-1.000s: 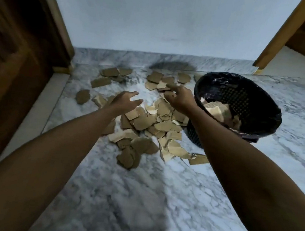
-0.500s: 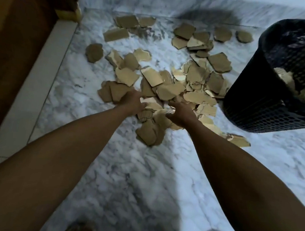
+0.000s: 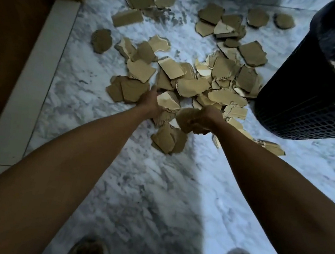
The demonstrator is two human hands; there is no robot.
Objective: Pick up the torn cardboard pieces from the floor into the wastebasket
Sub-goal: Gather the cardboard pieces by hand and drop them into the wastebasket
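Here the right hand (image 3: 202, 120) grips a cardboard piece (image 3: 184, 119); the left hand (image 3: 150, 102) rests flat on others.

Matt brown torn cardboard pieces (image 3: 189, 86) with rough ragged edges litter the smooth grey-veined marble floor (image 3: 156, 187) beside a black plastic mesh wastebasket (image 3: 308, 103).

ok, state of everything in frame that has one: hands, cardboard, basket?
left hand: down on the pile, fingers on pieces; grip unclear
right hand: curled round a cardboard piece, lifted
torn cardboard pieces: most scattered on the marble floor
wastebasket: upright, right of the pile, a few pale scraps visible inside
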